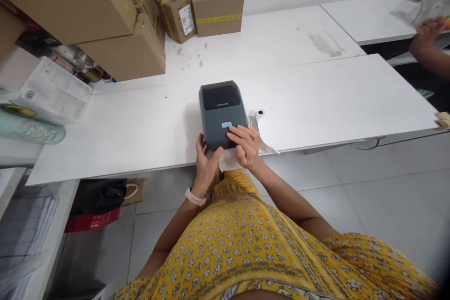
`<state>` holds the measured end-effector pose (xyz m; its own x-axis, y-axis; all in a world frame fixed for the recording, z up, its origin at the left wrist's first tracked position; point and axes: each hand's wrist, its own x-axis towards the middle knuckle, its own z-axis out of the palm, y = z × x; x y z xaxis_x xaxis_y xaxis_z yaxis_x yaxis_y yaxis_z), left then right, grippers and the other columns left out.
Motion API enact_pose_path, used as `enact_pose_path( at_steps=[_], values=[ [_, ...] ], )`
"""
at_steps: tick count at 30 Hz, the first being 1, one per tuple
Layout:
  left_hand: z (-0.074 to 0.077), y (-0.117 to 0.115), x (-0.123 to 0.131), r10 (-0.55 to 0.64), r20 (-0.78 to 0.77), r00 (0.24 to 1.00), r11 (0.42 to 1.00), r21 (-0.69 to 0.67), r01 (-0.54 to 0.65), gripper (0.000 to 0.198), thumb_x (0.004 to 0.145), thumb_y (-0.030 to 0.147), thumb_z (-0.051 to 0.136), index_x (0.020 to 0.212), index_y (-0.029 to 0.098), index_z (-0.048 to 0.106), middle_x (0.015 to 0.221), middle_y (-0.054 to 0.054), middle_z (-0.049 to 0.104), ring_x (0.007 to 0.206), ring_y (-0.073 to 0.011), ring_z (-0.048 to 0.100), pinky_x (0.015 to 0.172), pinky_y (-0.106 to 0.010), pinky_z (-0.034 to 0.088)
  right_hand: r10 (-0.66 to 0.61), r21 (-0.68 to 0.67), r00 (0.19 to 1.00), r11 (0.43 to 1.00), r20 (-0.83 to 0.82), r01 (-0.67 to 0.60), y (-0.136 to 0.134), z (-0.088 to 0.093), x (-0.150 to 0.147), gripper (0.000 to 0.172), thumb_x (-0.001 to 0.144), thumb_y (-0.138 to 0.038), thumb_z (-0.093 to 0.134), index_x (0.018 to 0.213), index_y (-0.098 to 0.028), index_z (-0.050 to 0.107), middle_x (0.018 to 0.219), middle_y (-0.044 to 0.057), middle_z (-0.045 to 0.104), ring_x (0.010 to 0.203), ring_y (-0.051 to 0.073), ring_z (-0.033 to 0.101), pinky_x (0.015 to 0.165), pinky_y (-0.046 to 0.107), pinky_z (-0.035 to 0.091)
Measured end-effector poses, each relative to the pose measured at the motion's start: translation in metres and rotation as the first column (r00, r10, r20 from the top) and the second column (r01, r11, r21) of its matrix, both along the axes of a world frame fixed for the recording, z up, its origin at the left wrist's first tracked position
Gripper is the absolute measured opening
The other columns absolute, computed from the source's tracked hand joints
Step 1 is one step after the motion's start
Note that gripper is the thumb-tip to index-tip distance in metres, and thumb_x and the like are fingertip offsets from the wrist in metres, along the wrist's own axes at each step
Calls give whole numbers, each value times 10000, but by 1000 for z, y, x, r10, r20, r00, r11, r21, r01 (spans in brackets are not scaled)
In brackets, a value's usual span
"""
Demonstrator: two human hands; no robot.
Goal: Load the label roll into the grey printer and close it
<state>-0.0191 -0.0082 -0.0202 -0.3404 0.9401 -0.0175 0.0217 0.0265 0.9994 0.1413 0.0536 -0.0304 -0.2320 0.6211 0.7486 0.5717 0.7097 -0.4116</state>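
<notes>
A dark grey label printer (221, 110) with a small blue button on top stands near the front edge of a white table (316, 103). My right hand (246, 145) rests on the printer's front right corner, fingers spread flat over the top. My left hand (206, 161) is at the printer's front left, fingers curled round a white paper label (228, 161) that comes out of the front slot. A small white label roll (259, 114) lies just right of the printer, its paper strip trailing toward the table edge.
Cardboard boxes (123, 33) are stacked at the back left, two smaller ones (218, 7) against the wall. Packaged goods (45, 89) sit on a shelf at left. Another person's hand (427, 33) reaches over a table at far right. Bags (98, 201) lie under the table.
</notes>
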Motion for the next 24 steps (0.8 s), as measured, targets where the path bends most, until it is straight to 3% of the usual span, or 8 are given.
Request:
enact_pose_path(
  at_steps=[2,3,6,9,16,21,24],
  values=[
    [-5,-23,-1,65,-68,996,993,-92,-71,679,806,556,800,1358,236,567,1415,-134,638,1224,-251,657,1043,-407,530,30,-35,999,999,-12,-30,-2,7,2,519,1081,-374,261,1288,-303,733,1361,13,747,1297,243,650,1191,502,417],
    [-7,-31,0,44,-65,997,988,-147,-53,575,809,560,792,1242,219,628,1319,-121,686,1127,-236,686,980,-388,548,37,-47,999,998,-26,-38,-3,10,2,526,1086,-379,254,1275,-296,737,1356,19,750,1299,242,649,1186,503,421],
    [-3,-39,4,-159,113,981,947,-265,184,431,810,564,783,1017,193,716,1069,-82,761,938,-212,705,845,-341,547,24,-60,998,998,-60,-28,-4,15,1,550,1098,-394,229,1230,-286,752,1323,31,766,1285,237,660,1163,497,433],
    [8,-30,11,-259,275,926,907,-261,331,427,809,545,791,1043,189,759,1024,-66,786,910,-212,704,819,-331,533,32,-33,996,999,-89,-35,-4,16,0,529,1102,-381,249,1216,-277,755,1300,39,777,1265,235,673,1137,487,442],
    [17,-25,22,-217,413,885,927,-197,320,453,804,496,819,1138,196,756,1115,-67,793,936,-206,711,866,-339,540,75,-62,991,995,-108,-82,-2,14,1,507,1103,-368,266,1249,-296,746,1320,35,766,1283,246,662,1137,496,419],
    [13,-25,23,-206,405,891,929,-206,308,472,785,505,825,1115,177,750,1088,-74,785,926,-209,694,866,-346,532,42,-58,994,997,-102,-49,-3,16,-1,477,1102,-340,293,1197,-279,757,1286,45,778,1253,245,673,1121,488,409],
    [14,-27,19,-254,325,911,919,-213,332,448,832,538,774,1098,179,731,1008,-51,760,861,-185,652,806,-319,510,8,-90,998,996,-58,-13,-3,22,-4,445,1097,-323,325,1214,-278,752,1262,47,783,1216,247,677,1082,477,407]
  ],
)
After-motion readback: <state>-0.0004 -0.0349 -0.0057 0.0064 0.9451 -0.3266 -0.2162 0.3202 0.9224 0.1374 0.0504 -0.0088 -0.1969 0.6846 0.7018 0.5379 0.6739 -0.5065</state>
